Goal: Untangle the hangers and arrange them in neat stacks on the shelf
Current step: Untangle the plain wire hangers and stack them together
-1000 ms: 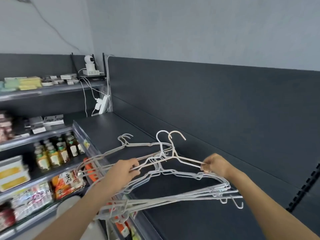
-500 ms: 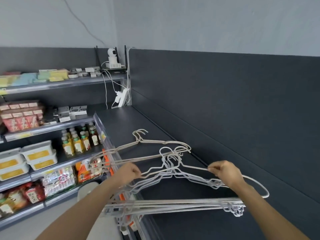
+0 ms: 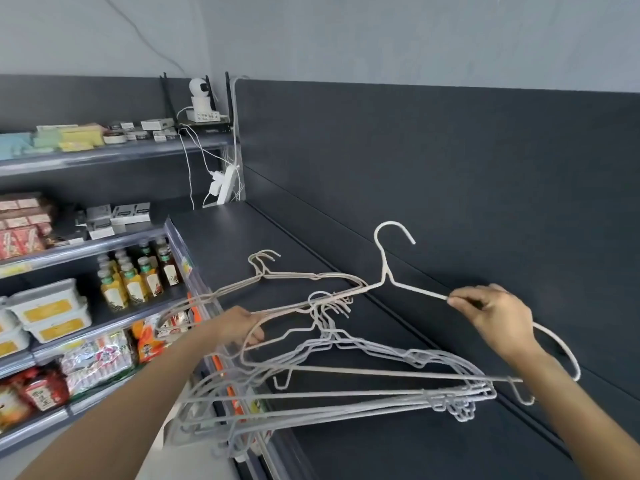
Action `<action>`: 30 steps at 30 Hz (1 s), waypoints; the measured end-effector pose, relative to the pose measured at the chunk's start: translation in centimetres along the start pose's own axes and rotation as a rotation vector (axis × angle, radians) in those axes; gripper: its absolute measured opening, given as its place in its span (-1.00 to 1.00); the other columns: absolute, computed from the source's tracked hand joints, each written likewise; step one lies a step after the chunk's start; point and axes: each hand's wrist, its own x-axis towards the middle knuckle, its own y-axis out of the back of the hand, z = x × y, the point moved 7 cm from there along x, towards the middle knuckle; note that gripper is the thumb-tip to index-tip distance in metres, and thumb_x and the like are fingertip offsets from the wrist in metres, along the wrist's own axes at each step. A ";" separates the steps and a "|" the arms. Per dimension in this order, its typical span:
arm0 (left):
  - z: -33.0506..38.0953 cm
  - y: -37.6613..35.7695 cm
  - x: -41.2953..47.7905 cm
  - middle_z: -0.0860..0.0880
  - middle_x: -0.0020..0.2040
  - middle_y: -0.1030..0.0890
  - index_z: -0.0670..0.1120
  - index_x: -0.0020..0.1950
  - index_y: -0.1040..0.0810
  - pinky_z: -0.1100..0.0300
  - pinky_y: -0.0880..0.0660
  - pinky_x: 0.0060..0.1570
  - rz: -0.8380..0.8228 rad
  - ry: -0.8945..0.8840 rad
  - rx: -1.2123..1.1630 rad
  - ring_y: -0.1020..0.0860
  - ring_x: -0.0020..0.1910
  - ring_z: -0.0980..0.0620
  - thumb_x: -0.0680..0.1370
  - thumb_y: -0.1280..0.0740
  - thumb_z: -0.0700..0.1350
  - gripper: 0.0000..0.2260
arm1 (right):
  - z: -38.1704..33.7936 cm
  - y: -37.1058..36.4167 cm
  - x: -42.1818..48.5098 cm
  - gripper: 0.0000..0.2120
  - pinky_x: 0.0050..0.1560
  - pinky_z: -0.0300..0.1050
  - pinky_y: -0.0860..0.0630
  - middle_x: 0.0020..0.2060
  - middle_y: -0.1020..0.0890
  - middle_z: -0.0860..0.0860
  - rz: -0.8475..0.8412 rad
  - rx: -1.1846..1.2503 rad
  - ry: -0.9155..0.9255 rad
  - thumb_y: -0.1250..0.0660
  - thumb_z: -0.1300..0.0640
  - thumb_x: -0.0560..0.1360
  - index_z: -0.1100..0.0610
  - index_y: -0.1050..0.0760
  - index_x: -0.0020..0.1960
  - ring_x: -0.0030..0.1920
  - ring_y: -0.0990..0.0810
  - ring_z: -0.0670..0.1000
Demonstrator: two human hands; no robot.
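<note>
White wire hanger (image 3: 385,281), thin, pinched by right hand (image 3: 498,317). Left hand (image 3: 239,327) grips tangled hangers (image 3: 457,405) above dark shelf (image 3: 381,452).

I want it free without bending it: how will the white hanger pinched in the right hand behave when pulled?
Probably light: the right hand holds the white hanger by a fingertip pinch. Thin wire likely flexes. It crosses the tangled hangers, so it may snag.
</note>
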 end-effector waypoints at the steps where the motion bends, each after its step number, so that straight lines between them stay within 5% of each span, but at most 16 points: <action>1: 0.6 0.6 -0.3 -0.12 -0.28 -0.62 -0.19 -0.25 -0.58 0.24 -0.46 -0.22 0.059 -0.024 -0.027 -0.61 -0.10 -0.18 0.62 -0.11 -0.01 -0.60 | 0.0 0.2 0.0 -0.93 -0.13 -0.14 -0.38 -0.26 -0.62 -0.08 0.008 0.016 -0.017 -0.41 0.08 0.41 0.04 -0.65 -0.15 -0.14 -0.51 0.03; 5: 4.4 3.3 -3.9 -0.17 0.24 -0.54 -0.20 0.27 -0.46 0.12 -0.33 0.22 0.510 -0.348 0.134 -0.46 0.26 -0.12 0.59 -0.09 0.11 -0.54 | 0.3 -0.1 0.2 -0.91 -0.07 -0.15 -0.36 -0.26 -0.61 -0.06 0.000 0.072 -0.094 -0.38 0.07 0.44 0.03 -0.65 -0.10 -0.03 -0.54 0.04; 8: 6.5 0.9 -6.4 -0.04 0.51 -0.15 -0.08 0.51 -0.04 0.09 0.04 0.46 0.339 -0.525 0.685 -0.12 0.49 0.01 0.27 0.03 0.54 -0.02 | -0.4 -1.3 0.6 -0.91 -0.07 -0.16 -0.35 -0.20 -0.64 -0.06 -0.070 0.107 -0.114 -0.36 0.03 0.45 -0.02 -0.64 -0.10 -0.03 -0.56 0.01; 11: 5.8 0.1 -6.2 0.00 0.55 0.09 -0.05 0.51 0.21 0.08 0.24 0.44 0.214 -0.515 0.972 0.09 0.52 0.04 0.12 0.01 0.55 0.13 | -2.3 -3.0 1.1 -0.92 -0.07 -0.16 -0.35 -0.20 -0.65 -0.11 -0.161 0.164 -0.120 -0.35 0.01 0.46 -0.05 -0.63 -0.13 -0.07 -0.57 -0.02; 16: 4.6 2.6 -5.7 -0.03 0.49 -0.13 -0.07 0.52 0.06 0.13 -0.12 0.42 0.259 -0.550 0.938 -0.15 0.43 -0.01 0.31 -0.32 0.36 -0.02 | -6.1 -5.5 2.1 -0.90 -0.05 -0.19 -0.35 -0.29 -0.59 -0.23 -0.213 0.176 -0.102 -0.34 0.01 0.46 -0.04 -0.63 -0.10 -0.09 -0.55 -0.05; 22: 0.8 9.3 -2.9 -0.06 0.37 -0.31 -0.12 0.48 -0.13 0.14 -0.30 0.34 0.289 -0.459 0.715 -0.30 0.33 -0.01 0.05 -0.17 0.47 0.11 | -10.6 -8.4 3.5 -0.58 0.27 0.00 -0.27 0.20 -0.45 0.00 -0.190 -0.081 0.036 -0.32 -0.04 0.47 -0.01 -0.41 0.31 0.26 -0.35 0.07; 26: -1.4 13.0 0.6 -0.12 0.32 -0.41 -0.18 0.40 -0.28 0.08 -0.37 0.29 0.284 -0.356 0.613 -0.35 0.31 -0.06 0.02 -0.20 0.45 0.09 | -11.5 -11.4 2.9 -0.68 0.20 -0.10 -0.38 0.16 -0.52 0.07 -0.229 0.001 -0.033 -0.34 0.06 0.47 0.09 -0.51 0.21 0.18 -0.46 0.06; 30: -2.7 13.2 5.0 -0.04 -0.03 -0.56 -0.09 0.05 -0.50 0.13 -0.49 0.02 0.188 -0.278 0.651 -0.50 0.00 -0.02 0.02 -0.30 0.41 -0.22 | -12.4 -13.7 2.6 -0.78 0.05 -0.27 -0.37 0.08 -0.57 0.08 -0.217 0.039 -0.093 -0.35 0.14 0.47 0.15 -0.58 0.10 -0.01 -0.54 -0.01</action>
